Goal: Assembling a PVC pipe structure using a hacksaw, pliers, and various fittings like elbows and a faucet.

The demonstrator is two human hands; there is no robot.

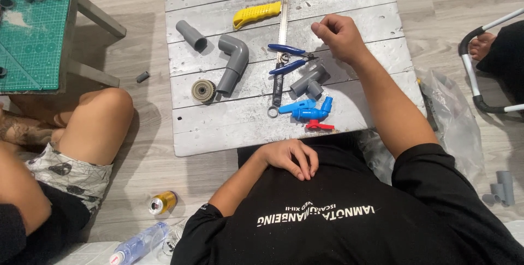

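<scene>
The right hand [339, 37] hovers over the grey plank worktop [218, 128], fingers pinched together; whether it holds anything I cannot tell. Just beside it lie one pair of blue-handled pliers [288, 57] and one grey plastic tee fitting [309, 79]. The left hand [289, 157] rests loosely curled and empty on the person's black shirt, clear of the worktop. Also on the worktop: one blue plastic valve with red handle [311, 113], one steel ruler [283, 25], one yellow-handled tool [256, 14], one grey elbow pipe [233, 63], one short grey pipe stub [191, 34], one round wire-brush wheel [203, 90]. Another person's bare knee [103, 117] sits to the left, well apart.
</scene>
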